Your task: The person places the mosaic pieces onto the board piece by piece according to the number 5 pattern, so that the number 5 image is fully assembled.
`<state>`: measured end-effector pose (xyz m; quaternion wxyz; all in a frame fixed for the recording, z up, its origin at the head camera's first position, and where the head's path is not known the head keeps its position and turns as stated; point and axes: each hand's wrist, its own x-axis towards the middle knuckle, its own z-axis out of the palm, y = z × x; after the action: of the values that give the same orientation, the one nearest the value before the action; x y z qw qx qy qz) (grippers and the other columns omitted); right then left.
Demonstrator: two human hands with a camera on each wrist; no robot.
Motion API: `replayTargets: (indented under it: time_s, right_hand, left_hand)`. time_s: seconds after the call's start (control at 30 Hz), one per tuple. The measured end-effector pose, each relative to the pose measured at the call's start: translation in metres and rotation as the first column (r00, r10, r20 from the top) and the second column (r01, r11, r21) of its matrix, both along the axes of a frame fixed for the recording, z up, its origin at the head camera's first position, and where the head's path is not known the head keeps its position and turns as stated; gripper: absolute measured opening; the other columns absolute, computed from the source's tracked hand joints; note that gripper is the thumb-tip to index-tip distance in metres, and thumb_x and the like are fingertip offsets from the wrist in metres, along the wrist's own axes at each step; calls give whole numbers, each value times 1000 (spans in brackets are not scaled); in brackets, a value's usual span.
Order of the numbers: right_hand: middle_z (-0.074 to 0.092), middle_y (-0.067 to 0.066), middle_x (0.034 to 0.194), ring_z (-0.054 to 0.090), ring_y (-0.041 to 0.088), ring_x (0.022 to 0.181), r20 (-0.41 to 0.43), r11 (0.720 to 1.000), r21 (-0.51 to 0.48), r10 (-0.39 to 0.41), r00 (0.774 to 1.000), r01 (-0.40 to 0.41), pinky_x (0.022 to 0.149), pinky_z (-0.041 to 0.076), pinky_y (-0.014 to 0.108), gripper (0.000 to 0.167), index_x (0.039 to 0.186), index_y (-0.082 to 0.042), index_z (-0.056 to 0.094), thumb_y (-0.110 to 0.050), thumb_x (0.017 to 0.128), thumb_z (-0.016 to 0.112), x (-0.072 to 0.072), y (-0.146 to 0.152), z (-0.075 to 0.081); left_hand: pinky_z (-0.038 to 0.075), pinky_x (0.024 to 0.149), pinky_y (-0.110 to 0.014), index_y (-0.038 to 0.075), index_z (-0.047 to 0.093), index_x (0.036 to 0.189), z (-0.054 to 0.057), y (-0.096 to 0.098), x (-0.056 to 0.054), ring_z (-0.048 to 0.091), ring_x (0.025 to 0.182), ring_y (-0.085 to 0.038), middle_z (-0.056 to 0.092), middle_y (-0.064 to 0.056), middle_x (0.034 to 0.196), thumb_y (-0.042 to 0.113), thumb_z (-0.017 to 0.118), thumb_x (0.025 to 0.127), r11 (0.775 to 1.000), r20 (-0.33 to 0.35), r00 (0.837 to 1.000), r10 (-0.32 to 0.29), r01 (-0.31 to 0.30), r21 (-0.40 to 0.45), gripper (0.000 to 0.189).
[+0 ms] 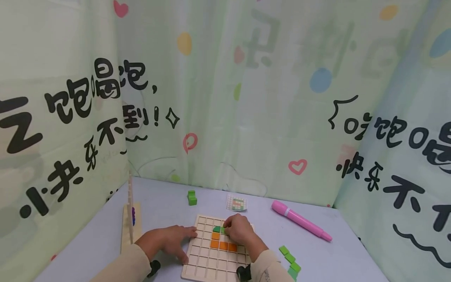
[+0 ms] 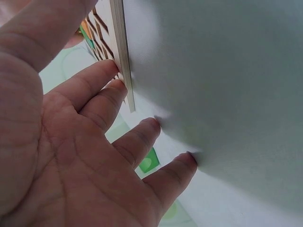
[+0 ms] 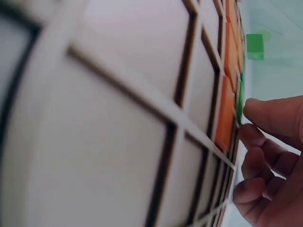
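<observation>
A pale wooden grid board (image 1: 199, 260) lies on the table, with several orange tiles (image 1: 224, 246) and a dark green tile (image 1: 216, 229) set in its cells. At the upper part of the board my right hand (image 1: 242, 232) pinches a green tile (image 3: 240, 101) between thumb and index finger; the fingers partly hide it. My left hand (image 1: 172, 239) is spread along the board's left edge. In the left wrist view, two of its fingertips (image 2: 116, 85) touch the board's side, while two others rest on the table.
Loose green tiles (image 1: 289, 257) lie right of the board. Behind it are stacked green blocks (image 1: 192, 197) and a small pattern card (image 1: 236, 203). A pink marker (image 1: 301, 220) lies back right; an upright wooden panel on a base (image 1: 125, 223) stands at left. Printed curtains surround the table.
</observation>
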<state>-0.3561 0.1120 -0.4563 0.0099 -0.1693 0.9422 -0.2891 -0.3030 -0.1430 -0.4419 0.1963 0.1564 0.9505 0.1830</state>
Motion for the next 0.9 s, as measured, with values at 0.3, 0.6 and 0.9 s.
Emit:
replayTargets:
  time_s: [0.3,0.6,0.9]
  right_hand:
    - [70,3,96,58,17,86,16,997,-3,82,996,-82,76,53,36,18,109,-3,76,-11,93,72,12,33,11]
    - [67,1,93,57,17,86,60,996,-56,-70,996,73,73,51,34,18,108,-3,74,-9,90,76,28,87,8]
    - [70,1,95,61,19,92,28,975,31,-222,975,221,82,55,40,20,106,-5,75,-10,87,78,38,132,7]
  left_hand:
    - [33,123,-55,23,58,147,1,1,1,40,151,-32,46,7,162,30,92,79,1000,6,1000,-4,4,19,77]
    - [33,123,-55,22,58,147,-1,0,1,40,151,-31,46,6,162,30,92,78,1000,-1,1000,-7,7,15,77]
    - [33,122,-58,22,59,147,0,2,2,40,151,-35,46,6,161,30,93,77,1000,3,1000,9,-9,22,78]
